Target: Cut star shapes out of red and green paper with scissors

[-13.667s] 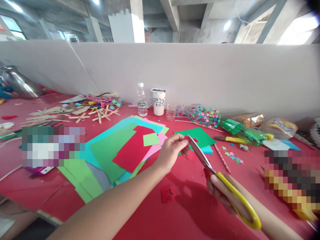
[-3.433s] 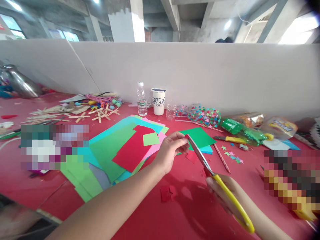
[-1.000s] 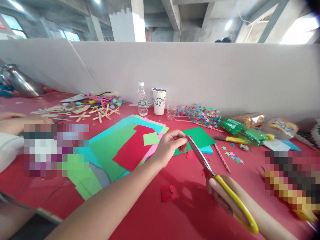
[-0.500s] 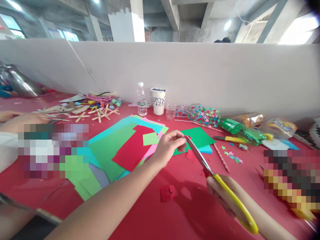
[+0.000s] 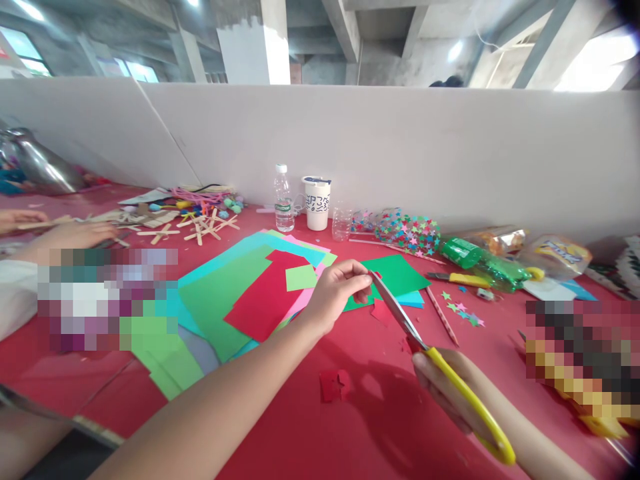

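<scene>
My right hand [image 5: 445,390] grips yellow-handled scissors [image 5: 467,400], their blades pointing up and left. At the blade tips, my left hand [image 5: 345,287] is closed in a pinch on a small piece of red paper [image 5: 377,275], mostly hidden by the fingers. On the table below lies a cut red paper scrap [image 5: 333,385] with a notched shape. Another red scrap [image 5: 382,312] rests beside the green sheet [image 5: 403,273]. Left of my hand, a red sheet [image 5: 265,303] and a small light green square [image 5: 301,278] lie on a stack of coloured paper [image 5: 215,293].
Along the back stand a water bottle [image 5: 284,203] and a white cup [image 5: 317,207]. A box cutter [image 5: 465,279], a striped pencil [image 5: 443,317] and star stickers [image 5: 463,310] lie to the right. Another person's hand [image 5: 75,240] is at the left near wooden sticks [image 5: 205,227].
My hands and the scissors have hardly moved. At the left, the other person's hands have shifted and now hold a wooden stick.
</scene>
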Demonstrator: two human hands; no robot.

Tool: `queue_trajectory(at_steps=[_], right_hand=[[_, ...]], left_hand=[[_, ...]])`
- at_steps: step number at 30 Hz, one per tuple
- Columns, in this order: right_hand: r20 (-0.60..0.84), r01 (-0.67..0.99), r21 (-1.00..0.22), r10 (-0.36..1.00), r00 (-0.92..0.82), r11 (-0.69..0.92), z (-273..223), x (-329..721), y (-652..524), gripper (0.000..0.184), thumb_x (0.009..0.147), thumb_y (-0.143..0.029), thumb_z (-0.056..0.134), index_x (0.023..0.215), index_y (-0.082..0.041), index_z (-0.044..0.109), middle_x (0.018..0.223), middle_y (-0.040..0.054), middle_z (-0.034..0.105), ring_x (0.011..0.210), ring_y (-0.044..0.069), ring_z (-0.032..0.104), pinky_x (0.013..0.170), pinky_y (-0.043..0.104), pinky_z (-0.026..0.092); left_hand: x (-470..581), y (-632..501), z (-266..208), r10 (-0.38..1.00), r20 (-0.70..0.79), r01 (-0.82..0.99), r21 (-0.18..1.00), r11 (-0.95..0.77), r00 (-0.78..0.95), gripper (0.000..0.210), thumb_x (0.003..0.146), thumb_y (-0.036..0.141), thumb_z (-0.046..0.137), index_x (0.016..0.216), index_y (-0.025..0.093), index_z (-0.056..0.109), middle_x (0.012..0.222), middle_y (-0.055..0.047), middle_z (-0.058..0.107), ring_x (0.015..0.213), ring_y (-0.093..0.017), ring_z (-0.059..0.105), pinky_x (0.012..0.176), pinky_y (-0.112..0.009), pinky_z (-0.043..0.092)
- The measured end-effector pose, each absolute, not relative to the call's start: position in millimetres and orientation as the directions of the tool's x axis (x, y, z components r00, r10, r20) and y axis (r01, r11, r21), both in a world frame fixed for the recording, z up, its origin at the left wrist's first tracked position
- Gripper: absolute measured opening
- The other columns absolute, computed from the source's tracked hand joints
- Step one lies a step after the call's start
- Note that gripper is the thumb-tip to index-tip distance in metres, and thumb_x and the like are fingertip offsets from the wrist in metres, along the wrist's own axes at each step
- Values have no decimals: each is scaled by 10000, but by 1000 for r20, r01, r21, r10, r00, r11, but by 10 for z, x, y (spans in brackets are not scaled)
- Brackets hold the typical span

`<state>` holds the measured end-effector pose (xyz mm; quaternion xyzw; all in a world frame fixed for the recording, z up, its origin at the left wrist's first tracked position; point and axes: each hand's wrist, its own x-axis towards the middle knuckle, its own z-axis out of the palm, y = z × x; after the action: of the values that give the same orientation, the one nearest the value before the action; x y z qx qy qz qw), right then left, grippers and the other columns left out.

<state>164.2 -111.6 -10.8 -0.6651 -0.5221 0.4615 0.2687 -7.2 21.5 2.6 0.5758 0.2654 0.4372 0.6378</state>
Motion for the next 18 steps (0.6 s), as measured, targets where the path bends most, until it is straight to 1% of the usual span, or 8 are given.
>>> queue_trajectory(at_steps=[8,18], right_hand=[[-338,444,-835,940,50,-324,-103,1636,-1111,579,725,-786,434,577,-233,344,361,-99,323,286,48,276,313,194,205],[-346,439,-835,937,51,-332,-116,1661,-1100,533,754,-713,486,578,-232,341,371,-99,319,297,45,252,323,195,184]], left_hand=[[-71,204,28,863,167,-276,961,-33,477,100,749,264,615,747,165,615,571,29,575,510,-89,520,536,-225,412],[-60,199,24,871,142,-268,963,-13,469,107,732,271,622,738,165,618,574,25,583,505,-89,523,528,-222,408]])
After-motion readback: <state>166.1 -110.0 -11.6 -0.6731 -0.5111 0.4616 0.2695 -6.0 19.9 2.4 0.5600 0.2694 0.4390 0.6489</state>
